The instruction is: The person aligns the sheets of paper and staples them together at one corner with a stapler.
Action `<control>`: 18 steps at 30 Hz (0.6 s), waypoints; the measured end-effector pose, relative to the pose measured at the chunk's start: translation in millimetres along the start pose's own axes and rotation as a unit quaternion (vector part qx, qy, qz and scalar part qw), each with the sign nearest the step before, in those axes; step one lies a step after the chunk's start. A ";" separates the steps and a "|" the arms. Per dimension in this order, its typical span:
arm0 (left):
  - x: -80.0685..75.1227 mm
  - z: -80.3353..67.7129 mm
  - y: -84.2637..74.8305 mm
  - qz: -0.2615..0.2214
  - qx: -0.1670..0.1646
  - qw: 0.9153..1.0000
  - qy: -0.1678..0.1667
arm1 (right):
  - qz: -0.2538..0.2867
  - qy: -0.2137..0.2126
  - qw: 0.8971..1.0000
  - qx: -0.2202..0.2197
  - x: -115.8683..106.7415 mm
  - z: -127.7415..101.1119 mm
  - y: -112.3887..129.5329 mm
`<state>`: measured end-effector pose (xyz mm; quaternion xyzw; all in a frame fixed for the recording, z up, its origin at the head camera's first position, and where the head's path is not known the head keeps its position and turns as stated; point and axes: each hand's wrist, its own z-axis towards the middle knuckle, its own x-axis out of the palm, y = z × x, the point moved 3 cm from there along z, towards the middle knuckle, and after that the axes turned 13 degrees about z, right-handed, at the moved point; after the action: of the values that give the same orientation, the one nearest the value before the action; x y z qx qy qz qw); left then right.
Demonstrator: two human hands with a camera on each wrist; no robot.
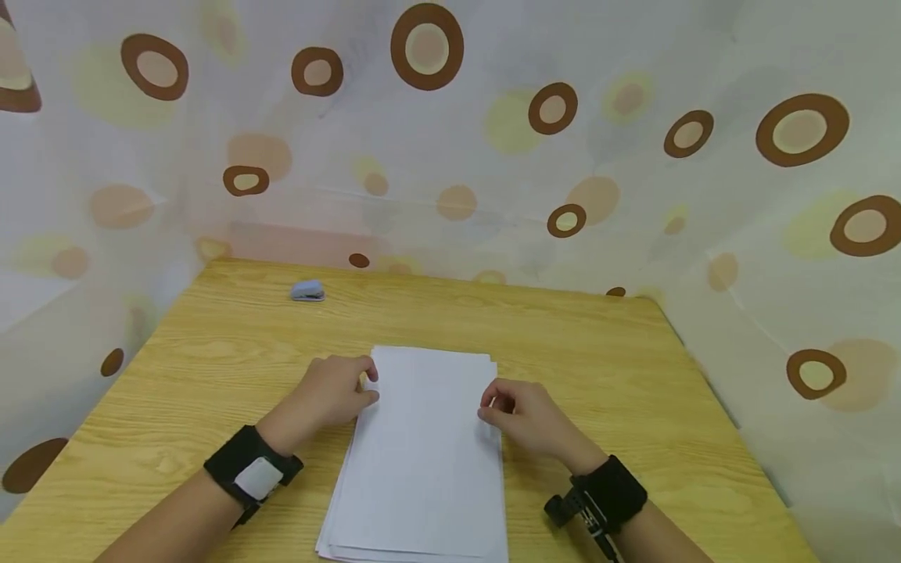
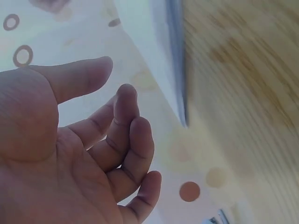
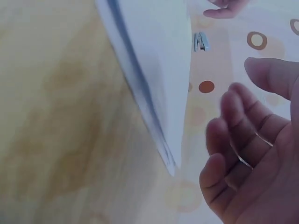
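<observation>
A stack of white paper sheets [image 1: 429, 453] lies on the wooden table, its edges slightly uneven at the bottom and left. At the stack's upper left edge is my left hand [image 1: 338, 389], thumb and index finger spread apart. The left wrist view shows that hand [image 2: 93, 140] with loosely bent fingers and nothing between them. My right hand [image 1: 524, 414] hovers by the upper right edge, its thumb and fingers over the margin of the sheets. Seen from the right wrist, its fingers [image 3: 238, 121] are loosely bent, with a gap to the thumb and no paper held.
A small light-blue stapler [image 1: 307, 291] sits near the table's back left edge. Behind and on both sides of the wooden table [image 1: 598, 344] hangs a white cloth [image 1: 464, 156] with brown rings and pale dots.
</observation>
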<state>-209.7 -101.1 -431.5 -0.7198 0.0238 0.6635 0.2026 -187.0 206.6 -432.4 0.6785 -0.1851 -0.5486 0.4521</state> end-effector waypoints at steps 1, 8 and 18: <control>-1.3 -2.2 -3.0 0.003 0.006 1.000 -0.002 | -0.010 -0.004 1.000 -0.001 -0.4 3.6 1.2; -0.4 -22.3 -29.1 0.044 0.063 0.997 -0.003 | -0.061 -0.030 0.998 -0.013 -3.1 34.5 1.4; 0.4 -45.9 -55.0 0.087 0.152 0.984 0.028 | -0.064 -0.026 0.998 -0.002 7.4 61.7 -4.9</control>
<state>-149.6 -65.4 -415.9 -0.6940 0.1927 0.6470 0.2501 -242.0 178.3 -440.0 0.6736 -0.1522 -0.5941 0.4125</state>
